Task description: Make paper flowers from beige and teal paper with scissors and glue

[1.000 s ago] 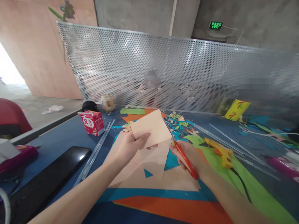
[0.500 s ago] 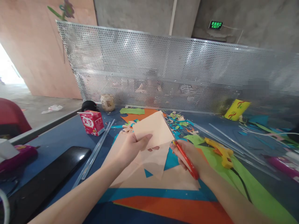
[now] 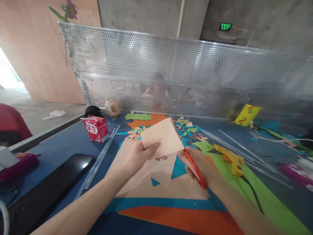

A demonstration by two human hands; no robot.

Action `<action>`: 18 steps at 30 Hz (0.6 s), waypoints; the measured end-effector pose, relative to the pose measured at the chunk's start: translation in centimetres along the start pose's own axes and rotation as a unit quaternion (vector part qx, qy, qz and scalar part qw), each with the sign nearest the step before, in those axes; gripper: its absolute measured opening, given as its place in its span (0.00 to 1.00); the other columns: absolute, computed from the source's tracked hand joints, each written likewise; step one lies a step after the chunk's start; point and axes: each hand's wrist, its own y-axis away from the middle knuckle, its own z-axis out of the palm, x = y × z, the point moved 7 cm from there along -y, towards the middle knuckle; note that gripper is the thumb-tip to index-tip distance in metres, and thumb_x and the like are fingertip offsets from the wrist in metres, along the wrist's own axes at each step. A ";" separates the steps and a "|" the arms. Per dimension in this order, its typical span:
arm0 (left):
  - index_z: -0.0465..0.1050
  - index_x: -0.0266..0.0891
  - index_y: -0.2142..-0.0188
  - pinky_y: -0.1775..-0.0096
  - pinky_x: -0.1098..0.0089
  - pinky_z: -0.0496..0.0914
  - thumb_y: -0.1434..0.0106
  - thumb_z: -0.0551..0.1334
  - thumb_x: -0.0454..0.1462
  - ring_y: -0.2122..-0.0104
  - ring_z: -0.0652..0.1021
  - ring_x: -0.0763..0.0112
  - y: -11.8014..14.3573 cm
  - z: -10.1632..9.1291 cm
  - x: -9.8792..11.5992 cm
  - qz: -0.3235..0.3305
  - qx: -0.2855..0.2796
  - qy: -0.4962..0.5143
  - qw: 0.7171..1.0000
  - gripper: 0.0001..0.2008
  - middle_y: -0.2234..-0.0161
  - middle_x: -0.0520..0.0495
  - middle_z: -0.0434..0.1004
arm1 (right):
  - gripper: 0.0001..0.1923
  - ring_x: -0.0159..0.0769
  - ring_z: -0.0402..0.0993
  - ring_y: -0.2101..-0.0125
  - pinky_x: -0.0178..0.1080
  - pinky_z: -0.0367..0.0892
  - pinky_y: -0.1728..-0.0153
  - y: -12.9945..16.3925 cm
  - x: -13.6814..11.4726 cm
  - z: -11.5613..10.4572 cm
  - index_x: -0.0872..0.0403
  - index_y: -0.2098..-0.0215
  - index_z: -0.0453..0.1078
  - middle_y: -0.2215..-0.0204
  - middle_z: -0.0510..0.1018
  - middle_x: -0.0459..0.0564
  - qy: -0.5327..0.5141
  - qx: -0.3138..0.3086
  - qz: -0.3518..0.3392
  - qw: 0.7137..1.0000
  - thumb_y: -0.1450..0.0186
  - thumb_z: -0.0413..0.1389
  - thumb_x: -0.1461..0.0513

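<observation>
My left hand pinches a folded peach sheet of paper and holds it up above the blue table. My right hand grips red-handled scissors. Their blades meet the paper's right edge and are partly hidden behind it. Under both hands lie larger peach, teal and orange sheets.
A yellow glue gun with a black cord lies right of my right hand on green paper. A red carton, clear glue sticks and a black flat object are at left. Paper scraps litter the back before a perforated metal screen.
The paper and my left hand have shifted slightly right and down. The scissors have moved in along the paper's right edge.
</observation>
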 end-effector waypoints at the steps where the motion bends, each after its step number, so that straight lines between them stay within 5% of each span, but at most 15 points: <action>1: 0.73 0.34 0.76 0.77 0.74 0.64 0.42 0.60 0.41 0.80 0.72 0.73 0.0 0.0 -0.1 0.000 -0.003 0.003 1.000 0.12 0.80 0.46 0.77 | 0.22 0.25 0.53 0.92 0.29 0.52 0.92 0.0 0.0 0.1 0.49 0.76 0.53 0.91 0.55 0.34 -0.004 -0.002 -0.008 1.000 0.45 0.54 0.43; 18: 0.73 0.35 0.73 0.75 0.75 0.65 0.40 0.59 0.40 0.77 0.74 0.73 0.1 0.7 -1.4 -0.009 -0.051 0.041 0.998 0.10 0.78 0.48 0.77 | 0.17 0.24 0.53 0.93 0.29 0.52 0.91 0.6 -0.8 0.0 0.49 0.75 0.53 0.92 0.55 0.32 -0.039 -0.005 -0.001 0.999 0.47 0.56 0.50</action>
